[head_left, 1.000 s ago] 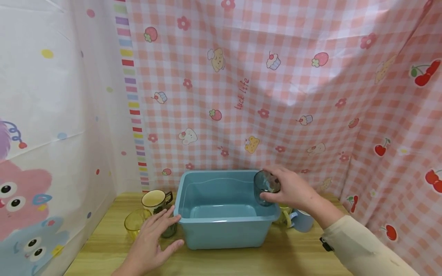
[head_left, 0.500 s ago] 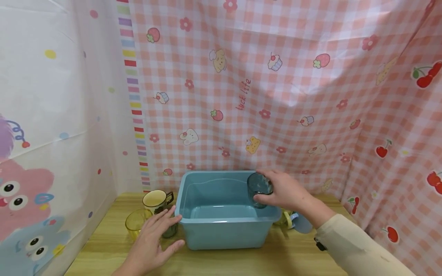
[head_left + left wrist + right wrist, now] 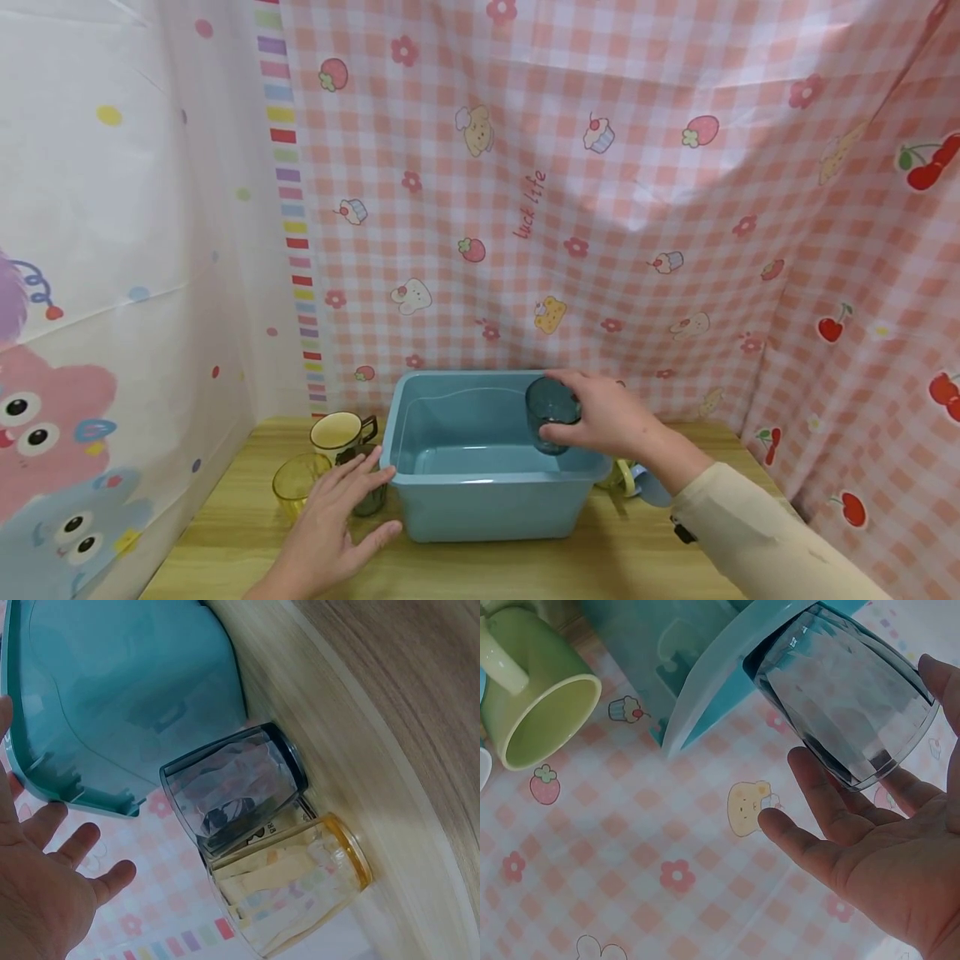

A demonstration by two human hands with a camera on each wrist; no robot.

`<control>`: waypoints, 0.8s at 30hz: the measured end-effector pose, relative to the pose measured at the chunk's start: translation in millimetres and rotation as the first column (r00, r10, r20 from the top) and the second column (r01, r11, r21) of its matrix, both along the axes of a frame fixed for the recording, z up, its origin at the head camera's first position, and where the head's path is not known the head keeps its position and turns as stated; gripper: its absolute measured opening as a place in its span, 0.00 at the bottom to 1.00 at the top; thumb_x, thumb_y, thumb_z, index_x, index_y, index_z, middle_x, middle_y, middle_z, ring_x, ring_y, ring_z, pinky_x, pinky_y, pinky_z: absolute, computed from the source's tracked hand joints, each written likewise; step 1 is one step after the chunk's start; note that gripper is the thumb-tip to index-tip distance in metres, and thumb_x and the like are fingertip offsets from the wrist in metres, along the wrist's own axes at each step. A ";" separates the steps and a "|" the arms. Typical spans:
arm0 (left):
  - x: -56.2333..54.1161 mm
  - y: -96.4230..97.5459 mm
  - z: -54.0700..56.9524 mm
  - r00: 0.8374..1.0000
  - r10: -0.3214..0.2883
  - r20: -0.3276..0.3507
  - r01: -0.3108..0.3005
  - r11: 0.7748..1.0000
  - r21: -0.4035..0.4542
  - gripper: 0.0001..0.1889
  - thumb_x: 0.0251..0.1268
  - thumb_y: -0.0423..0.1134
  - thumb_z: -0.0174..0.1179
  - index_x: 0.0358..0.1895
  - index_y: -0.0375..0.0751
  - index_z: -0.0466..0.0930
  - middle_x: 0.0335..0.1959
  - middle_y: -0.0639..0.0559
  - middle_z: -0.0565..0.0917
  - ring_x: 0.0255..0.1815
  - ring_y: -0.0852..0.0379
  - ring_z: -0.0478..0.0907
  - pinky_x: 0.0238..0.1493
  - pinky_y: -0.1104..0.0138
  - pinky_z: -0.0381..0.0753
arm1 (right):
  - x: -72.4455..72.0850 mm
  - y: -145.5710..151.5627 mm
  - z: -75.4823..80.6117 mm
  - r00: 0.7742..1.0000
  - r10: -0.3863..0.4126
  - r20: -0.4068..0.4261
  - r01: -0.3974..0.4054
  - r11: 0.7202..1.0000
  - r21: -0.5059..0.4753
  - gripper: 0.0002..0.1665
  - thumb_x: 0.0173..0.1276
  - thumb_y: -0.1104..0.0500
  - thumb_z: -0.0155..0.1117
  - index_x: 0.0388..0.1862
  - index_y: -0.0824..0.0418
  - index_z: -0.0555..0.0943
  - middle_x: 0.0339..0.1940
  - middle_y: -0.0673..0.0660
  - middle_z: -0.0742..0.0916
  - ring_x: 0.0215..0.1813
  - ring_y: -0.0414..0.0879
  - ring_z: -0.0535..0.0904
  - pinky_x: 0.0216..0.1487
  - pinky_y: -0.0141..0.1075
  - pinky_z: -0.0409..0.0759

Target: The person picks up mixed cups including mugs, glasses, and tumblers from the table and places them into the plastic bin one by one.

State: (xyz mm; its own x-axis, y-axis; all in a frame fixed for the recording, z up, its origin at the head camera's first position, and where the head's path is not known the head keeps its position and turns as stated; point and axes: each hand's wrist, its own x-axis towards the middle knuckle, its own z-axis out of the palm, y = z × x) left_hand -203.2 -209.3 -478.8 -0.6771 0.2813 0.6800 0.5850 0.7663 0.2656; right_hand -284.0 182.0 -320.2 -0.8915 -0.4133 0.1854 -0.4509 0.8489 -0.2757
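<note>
My right hand (image 3: 607,421) holds a dark, clear drinking glass (image 3: 546,412) between thumb and fingers, over the right side of a blue plastic tub (image 3: 491,510). In the right wrist view, the fingers reach round the rim end of the glass (image 3: 847,697). My left hand (image 3: 327,517) is spread beside the tub's left front corner, fingertips right at the rim. Behind it, partly hidden, a dark glass (image 3: 236,787) stands on the table. Next to that are a yellow glass (image 3: 294,482) and a cream mug (image 3: 335,433) with a dark handle.
Right of the tub stand a yellow-green mug (image 3: 544,697) and a light blue mug (image 3: 654,490), partly covered by my right arm in the head view. A checked pink cloth (image 3: 480,208) hangs close behind the tub. The wooden table (image 3: 465,575) extends in front.
My right hand has carried the glass leftward, from the tub's right rim to further inside its opening. My left hand stays in place.
</note>
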 end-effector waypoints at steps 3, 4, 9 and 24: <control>0.1 -0.1 0.2 1.000 -0.003 0.000 0.003 1.000 0.002 0.36 0.59 0.52 0.79 0.72 0.58 0.79 0.77 0.43 0.78 0.72 0.34 0.78 0.62 0.28 0.75 | 1.0 -2.4 -0.2 1.000 0.004 0.002 -0.004 1.000 -0.010 0.49 0.65 0.36 0.77 0.81 0.50 0.72 0.72 0.61 0.84 0.64 0.59 0.86 0.58 0.59 0.86; 0.2 0.0 0.2 1.000 -0.003 -0.002 0.003 1.000 0.002 0.36 0.59 0.52 0.79 0.72 0.58 0.79 0.77 0.43 0.78 0.72 0.34 0.78 0.62 0.28 0.76 | 1.2 -3.2 -0.5 1.000 0.007 0.002 -0.007 1.000 -0.013 0.49 0.65 0.36 0.77 0.81 0.50 0.72 0.73 0.61 0.84 0.64 0.59 0.86 0.58 0.59 0.86; 0.8 0.6 0.7 1.000 -0.004 -0.007 0.004 1.000 0.002 0.35 0.59 0.52 0.79 0.72 0.58 0.80 0.76 0.42 0.78 0.71 0.34 0.78 0.62 0.29 0.76 | 0.8 -7.0 -3.2 1.000 0.029 -0.005 -0.029 0.999 -0.030 0.49 0.65 0.37 0.78 0.81 0.51 0.73 0.74 0.61 0.82 0.67 0.59 0.84 0.62 0.59 0.85; -0.5 -0.5 -0.9 1.000 -0.009 0.004 0.009 1.000 0.008 0.36 0.60 0.52 0.79 0.73 0.59 0.79 0.77 0.43 0.78 0.72 0.34 0.77 0.62 0.29 0.75 | -6.0 -17.5 -11.1 0.998 0.058 -0.009 -0.058 0.998 -0.037 0.49 0.64 0.36 0.78 0.79 0.54 0.75 0.74 0.62 0.82 0.70 0.60 0.82 0.65 0.58 0.83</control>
